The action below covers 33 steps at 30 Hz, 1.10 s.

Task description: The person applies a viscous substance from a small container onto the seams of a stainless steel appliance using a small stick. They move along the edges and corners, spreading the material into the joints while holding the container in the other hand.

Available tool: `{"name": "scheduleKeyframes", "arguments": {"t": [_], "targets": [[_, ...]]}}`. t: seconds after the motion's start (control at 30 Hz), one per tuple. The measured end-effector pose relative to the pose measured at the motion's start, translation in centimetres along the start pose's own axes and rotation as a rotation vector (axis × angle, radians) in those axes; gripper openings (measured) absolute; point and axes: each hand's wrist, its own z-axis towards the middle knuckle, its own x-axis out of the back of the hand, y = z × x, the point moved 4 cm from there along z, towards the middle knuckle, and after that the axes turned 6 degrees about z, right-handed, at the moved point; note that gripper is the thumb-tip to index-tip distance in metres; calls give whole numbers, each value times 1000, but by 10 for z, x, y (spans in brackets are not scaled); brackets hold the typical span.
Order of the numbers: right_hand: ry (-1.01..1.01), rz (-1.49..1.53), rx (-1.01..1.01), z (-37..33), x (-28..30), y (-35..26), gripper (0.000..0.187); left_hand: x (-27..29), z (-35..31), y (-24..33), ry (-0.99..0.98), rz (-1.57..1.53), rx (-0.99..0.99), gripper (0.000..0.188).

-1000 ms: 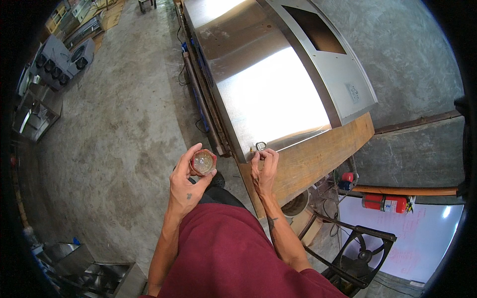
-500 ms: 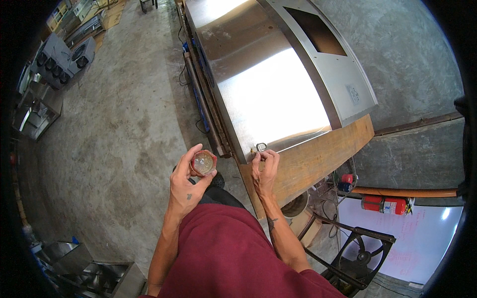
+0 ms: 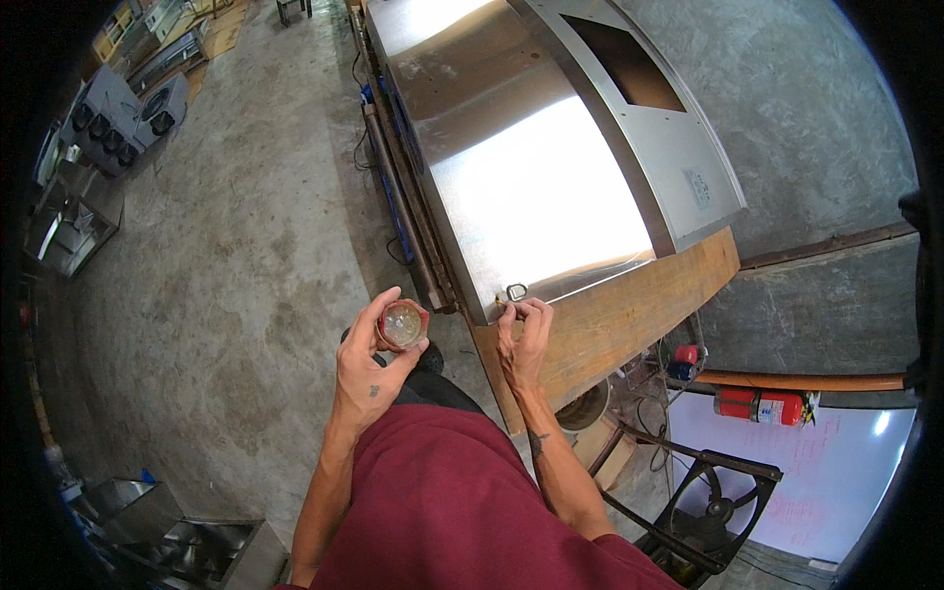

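Note:
My left hand (image 3: 362, 359) is wrapped round a small round cup (image 3: 402, 324) with a reddish rim and a cloudy, glassy-looking inside; its top faces up. At the near corner of a large shiny stainless steel panel (image 3: 482, 197), my right hand (image 3: 524, 339) is closed in a pinch. What its fingertips hold, if anything, is too small to make out. Just beyond those fingertips, a small oval metal ring (image 3: 517, 291) lies on the steel, close to a tiny yellowish spot (image 3: 499, 302).
Under the panel is a wooden board (image 3: 629, 320), with metal bars (image 3: 398, 197) along its left side. To the right are a black-framed fan (image 3: 718, 506), a red fire extinguisher (image 3: 762, 404) and a whiteboard (image 3: 787, 482). Steel sinks (image 3: 197, 551) stand at lower left.

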Motion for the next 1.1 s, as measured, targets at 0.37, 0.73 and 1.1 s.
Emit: {"name": "scheduleKeyframes", "arguments": {"t": [0.37,0.73,1.1], "targets": [[-16,-5,-6,2,1,-2,16,-1,0,5,-8,-13,15,72],[5,13,-23,2,-1,-4,12,-1,-1,3,-36,-39,38,71],[29,-30,22,2,1,-2,12,-2,-2,1,-22,-39,36,71]]}}
